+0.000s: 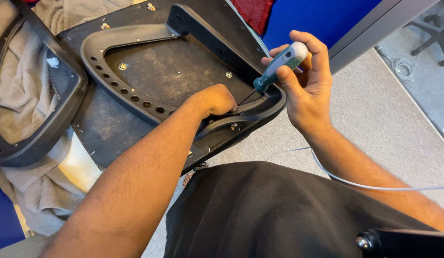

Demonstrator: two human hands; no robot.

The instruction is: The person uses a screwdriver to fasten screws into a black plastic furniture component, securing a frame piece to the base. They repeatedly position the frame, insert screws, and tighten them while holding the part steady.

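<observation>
A screwdriver with a teal and white plastic handle and thin dark metal shaft (pixel 279 64) stands tilted right of centre, its tip pointing down toward 7 o'clock into the near right corner of a black moulded plastic chair frame (pixel 136 36). The right hand (pixel 305 83) grasps the handle, fingers clenched around it and thumb laid along its lower side. The left hand (pixel 215 99) rests at the screwdriver tip, at 7 o'clock from the handle, fingers curled down onto the frame corner; what they pinch, if anything, cannot be told. The frame is a rounded loop with a row of round holes along its left rail, lying on a dusty black fabric-covered seat underside (pixel 107 126) that carries several brass-coloured screws (pixel 122 66). At 9 o'clock from the frame lies a black armrest-like loop (pixel 64 112) over a crumpled grey cloth (pixel 21 91). At 5 o'clock from the hands, a thin white cable (pixel 375 187) crosses the right forearm above black clothing (pixel 279 215). Grey carpet floor (pixel 384 119) lies at 3 o'clock, a blue panel (pixel 322 16) at 1 o'clock.
</observation>
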